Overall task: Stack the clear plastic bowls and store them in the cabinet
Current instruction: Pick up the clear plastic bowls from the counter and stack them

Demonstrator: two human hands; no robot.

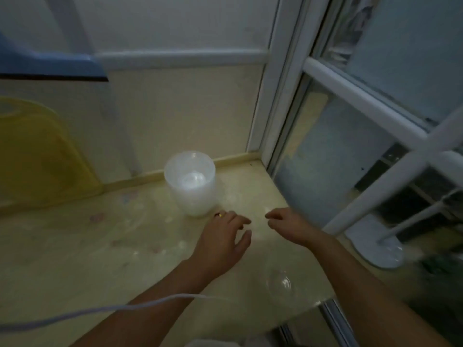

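Our hands, left (220,236) and right (288,225), hang empty, fingers loose; bowl stack (190,182) stands upright just beyond the left.

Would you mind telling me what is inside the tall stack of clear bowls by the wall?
The stack of clear bowls appears to hold only nested bowls, with a bright glare at the bottom. Its cloudy walls hide how many there are.

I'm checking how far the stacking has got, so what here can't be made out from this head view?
- How many bowls are in the stack of clear bowls: the walls blur together.
- Clear bowl by the right forearm: its rim is barely visible.
- Whether the left hand and right hand touch the surface: unclear.
- Cabinet: not identifiable.
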